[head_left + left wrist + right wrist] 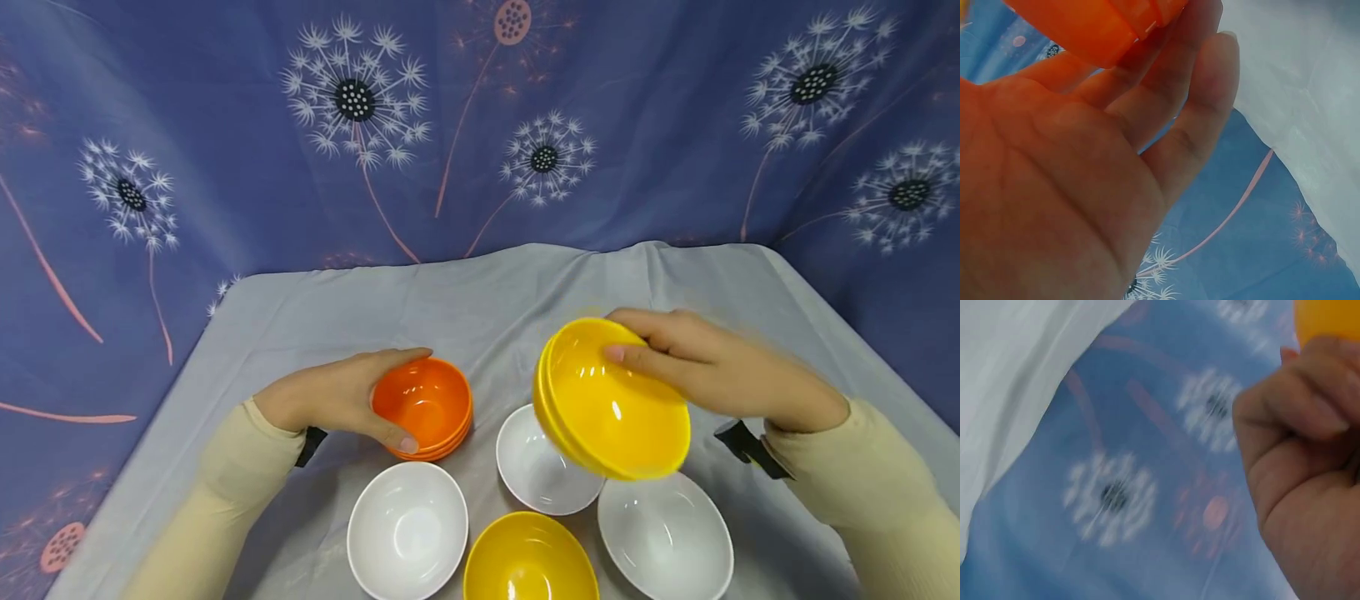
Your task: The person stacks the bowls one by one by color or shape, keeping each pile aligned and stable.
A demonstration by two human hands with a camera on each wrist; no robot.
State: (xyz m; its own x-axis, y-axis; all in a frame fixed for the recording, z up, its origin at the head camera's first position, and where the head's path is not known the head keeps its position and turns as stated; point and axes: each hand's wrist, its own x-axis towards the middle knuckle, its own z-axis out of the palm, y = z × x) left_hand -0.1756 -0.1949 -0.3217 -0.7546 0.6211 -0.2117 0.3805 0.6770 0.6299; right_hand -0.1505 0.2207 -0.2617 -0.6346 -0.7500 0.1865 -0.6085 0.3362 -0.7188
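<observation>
My left hand (337,392) holds a stack of nested orange bowls (427,404) from its left side, with thumb at the near rim and fingers behind. In the left wrist view, curved fingers lie along the orange wall (1094,28). My right hand (712,367) pinches the rim of two nested yellow bowls (615,417), thumb inside. They are tilted in the air above a white bowl (543,471) and partly hide it. Only a corner of yellow (1329,319) shows beyond the curled fingers in the right wrist view.
Another yellow bowl (528,567) stands at the near edge of the view, partly cut off. White bowls stand left (408,533) and right (667,542) of it. A grey cloth (315,308) covers the table, and a blue dandelion-print curtain (450,125) hangs behind.
</observation>
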